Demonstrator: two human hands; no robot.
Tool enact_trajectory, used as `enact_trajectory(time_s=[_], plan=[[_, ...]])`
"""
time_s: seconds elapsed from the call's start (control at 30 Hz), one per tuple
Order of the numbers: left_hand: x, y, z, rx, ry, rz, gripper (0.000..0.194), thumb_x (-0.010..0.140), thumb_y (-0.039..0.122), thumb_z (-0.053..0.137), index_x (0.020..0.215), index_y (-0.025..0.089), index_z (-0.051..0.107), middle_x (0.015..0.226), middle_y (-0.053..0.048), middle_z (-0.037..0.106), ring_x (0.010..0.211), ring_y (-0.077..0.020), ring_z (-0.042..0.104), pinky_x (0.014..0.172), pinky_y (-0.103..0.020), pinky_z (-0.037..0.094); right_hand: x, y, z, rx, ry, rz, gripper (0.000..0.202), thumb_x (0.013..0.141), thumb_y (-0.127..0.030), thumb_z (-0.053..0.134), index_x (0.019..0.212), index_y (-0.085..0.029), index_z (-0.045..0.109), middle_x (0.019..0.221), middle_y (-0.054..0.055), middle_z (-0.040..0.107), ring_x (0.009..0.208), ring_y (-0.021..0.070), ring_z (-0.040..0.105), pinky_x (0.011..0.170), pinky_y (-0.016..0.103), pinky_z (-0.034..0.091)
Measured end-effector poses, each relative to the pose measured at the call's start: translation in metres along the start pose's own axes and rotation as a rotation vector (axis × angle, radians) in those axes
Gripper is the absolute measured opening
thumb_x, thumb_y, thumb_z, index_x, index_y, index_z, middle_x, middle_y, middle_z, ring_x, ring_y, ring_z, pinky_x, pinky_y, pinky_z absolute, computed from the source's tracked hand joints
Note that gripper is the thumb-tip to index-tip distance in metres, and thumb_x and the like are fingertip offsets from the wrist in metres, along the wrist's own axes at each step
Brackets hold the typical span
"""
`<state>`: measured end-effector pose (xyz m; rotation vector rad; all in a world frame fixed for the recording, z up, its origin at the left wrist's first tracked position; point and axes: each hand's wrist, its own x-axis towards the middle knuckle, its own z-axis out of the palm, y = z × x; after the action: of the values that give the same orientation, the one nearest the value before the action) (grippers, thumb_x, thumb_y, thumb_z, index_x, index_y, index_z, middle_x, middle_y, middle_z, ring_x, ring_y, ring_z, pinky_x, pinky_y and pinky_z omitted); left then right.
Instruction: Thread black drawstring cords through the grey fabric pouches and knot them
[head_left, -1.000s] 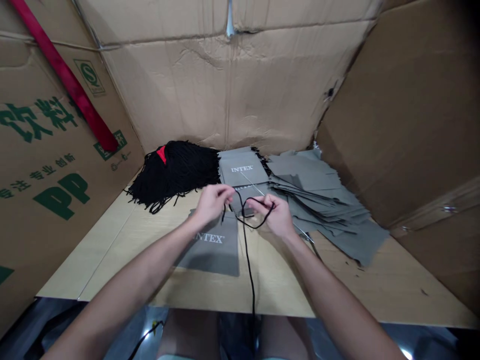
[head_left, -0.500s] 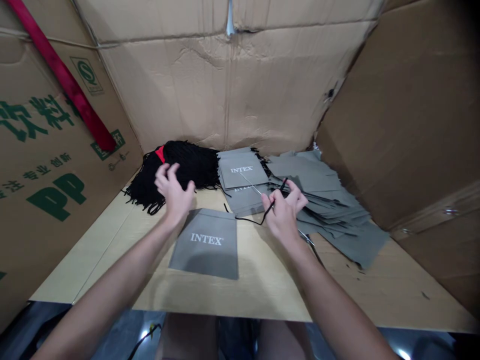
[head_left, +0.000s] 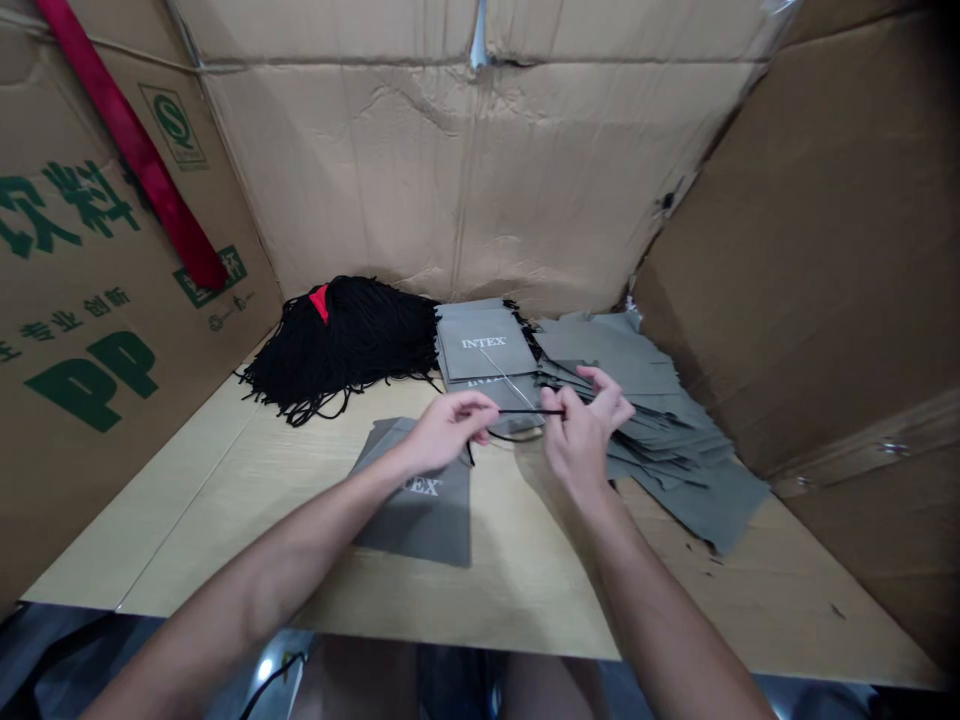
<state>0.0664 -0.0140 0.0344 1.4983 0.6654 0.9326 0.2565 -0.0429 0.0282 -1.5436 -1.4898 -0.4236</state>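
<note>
My left hand [head_left: 454, 428] is closed, pinching a black cord [head_left: 525, 411] above the right part of a grey INTEX pouch [head_left: 427, 530]. The other end of the taut stretch is in my right hand [head_left: 581, 430], whose fingers are curled closed round it. A slack loop of cord hangs just below, between the hands. A thin metal rod [head_left: 504, 374] slants from my right hand over the stacked INTEX pouches [head_left: 480, 325]; its near end is hidden by the fingers.
Left of the stack lies a large bundle of black cords [head_left: 352, 345] with a red tie. Grey pouches [head_left: 675, 430] are heaped at the right. Cardboard walls [head_left: 375, 190] enclose the table [head_left: 225, 520], and a red ribbon [head_left: 150, 170] hangs at the left.
My left hand has moved right from beside the black bundle and closed on the cord. The cord now stretches straight between my hands. The view has shifted slightly.
</note>
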Motion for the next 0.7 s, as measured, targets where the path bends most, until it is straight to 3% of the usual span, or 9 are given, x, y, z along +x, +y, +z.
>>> enact_trajectory(time_s=[0.07,0.17,0.33,0.4,0.47,0.53,0.57,0.63,0.7], plan=[[0.005,0.013,-0.020,-0.011,0.089,0.017,0.032,0.078,0.045,0.067,0.084,0.014,0.067,0.055,0.004,0.047,0.048,-0.0074,0.042,0.046,-0.020,0.030,0.005,0.008,-0.004,0.109,0.005,0.067,0.036,0.092,-0.035,0.044,0.059,-0.019,0.046,0.092,0.010,0.058,0.094,0.0240,0.048,0.085,0.040,0.038],[0.004,0.023,-0.057,0.038,0.308,0.100,0.030,0.074,0.041,0.070,0.082,0.013,0.070,0.054,0.004,0.045,0.046,-0.0053,0.033,0.044,-0.020,0.021,0.006,0.011,-0.007,0.313,-0.152,0.252,0.040,0.087,-0.039,0.051,0.055,-0.021,0.035,0.053,-0.003,0.038,0.056,0.0125,0.037,0.058,0.027,0.033],[-0.013,0.012,-0.124,0.255,0.916,0.170,0.023,0.074,0.035,0.064,0.081,0.015,0.070,0.063,0.000,0.056,0.052,-0.0102,0.045,0.050,-0.023,0.031,0.003,-0.003,-0.005,0.715,-0.535,0.286,0.035,0.079,-0.046,0.064,0.065,-0.020,0.045,0.055,-0.006,0.036,0.049,0.0079,0.028,0.047,0.023,0.023],[-0.023,0.005,-0.139,0.479,0.985,0.112,0.018,0.076,0.031,0.060,0.080,0.015,0.069,0.069,-0.004,0.061,0.064,-0.0168,0.056,0.060,-0.028,0.041,0.001,-0.008,-0.004,0.786,-0.607,0.260,0.034,0.084,-0.049,0.058,0.071,-0.018,0.053,0.056,-0.005,0.038,0.049,0.0086,0.030,0.046,0.023,0.024],[-0.031,0.001,-0.139,0.815,0.953,0.050,0.014,0.077,0.027,0.060,0.079,0.016,0.068,0.086,-0.011,0.067,0.088,-0.0271,0.060,0.078,-0.039,0.045,-0.003,-0.011,0.000,0.799,-0.647,0.221,0.032,0.086,-0.049,0.056,0.078,-0.018,0.059,0.058,-0.004,0.042,0.051,0.0095,0.035,0.048,0.023,0.028],[-0.037,0.001,-0.122,1.067,0.924,0.131,0.015,0.078,0.027,0.063,0.088,0.017,0.067,0.120,-0.016,0.061,0.120,-0.0364,0.047,0.098,-0.052,0.036,-0.009,-0.015,0.006,0.790,-0.674,0.185,0.029,0.086,-0.046,0.058,0.084,-0.017,0.062,0.061,-0.003,0.049,0.055,0.0104,0.041,0.051,0.023,0.033],[-0.038,0.001,-0.109,1.095,0.838,0.197,0.017,0.080,0.028,0.062,0.093,0.018,0.067,0.130,-0.016,0.056,0.128,-0.0363,0.041,0.103,-0.053,0.031,-0.012,-0.018,0.009,0.790,-0.693,0.168,0.028,0.086,-0.045,0.059,0.085,-0.017,0.064,0.064,-0.002,0.052,0.058,0.0109,0.045,0.054,0.024,0.035],[-0.039,0.001,-0.080,0.976,0.434,0.288,0.021,0.082,0.031,0.063,0.099,0.019,0.066,0.122,-0.012,0.063,0.120,-0.0291,0.050,0.103,-0.045,0.037,-0.019,-0.024,0.015,0.818,-0.747,0.148,0.026,0.087,-0.042,0.059,0.087,-0.017,0.066,0.072,0.002,0.062,0.065,0.0129,0.053,0.060,0.025,0.041],[-0.039,-0.001,-0.054,0.758,0.012,0.231,0.030,0.078,0.036,0.070,0.104,0.021,0.066,0.107,-0.007,0.070,0.101,-0.0230,0.063,0.090,-0.034,0.047,-0.026,-0.030,0.019,0.853,-0.771,0.153,0.024,0.086,-0.040,0.061,0.086,-0.017,0.068,0.076,0.003,0.067,0.069,0.0144,0.058,0.064,0.026,0.044]])
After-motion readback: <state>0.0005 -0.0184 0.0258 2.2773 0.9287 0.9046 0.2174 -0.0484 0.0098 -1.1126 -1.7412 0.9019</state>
